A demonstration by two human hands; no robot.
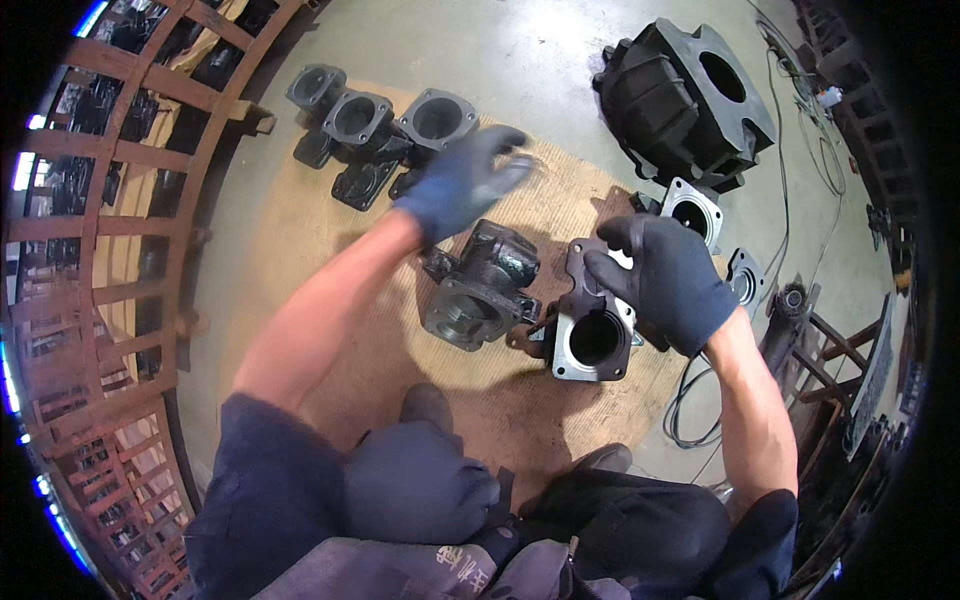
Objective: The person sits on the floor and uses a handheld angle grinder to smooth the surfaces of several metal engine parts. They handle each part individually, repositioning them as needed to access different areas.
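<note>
Blue-gloved and blurred, the left hand (462, 192) hangs over the cardboard (480, 405), its fingers open and curved, with a gap between thumb and forefinger. Just beyond it, toward the upper left, a group of black castings (368, 150) sits with round, flanged mouths facing up.

The right hand (672, 280), in dark grey, lies over a flanged casting (573, 302) to the right of centre; its fingers are bent across the upper part — whether they close on it or only rest there, I cannot tell. That casting's square, bright-edged face, bored with a wide round hole, points up toward the person.

Between the hands, a glossy black casting (497, 262) lies on the cardboard, its machined flange turned to the near side. Past the right hand, a bright flange (712, 222) shows around another dark bore, close to a large black housing (655, 95) standing on the grey floor (525, 45). Along the left — reddish-brown crates (118, 205) hold dark parts.
</note>
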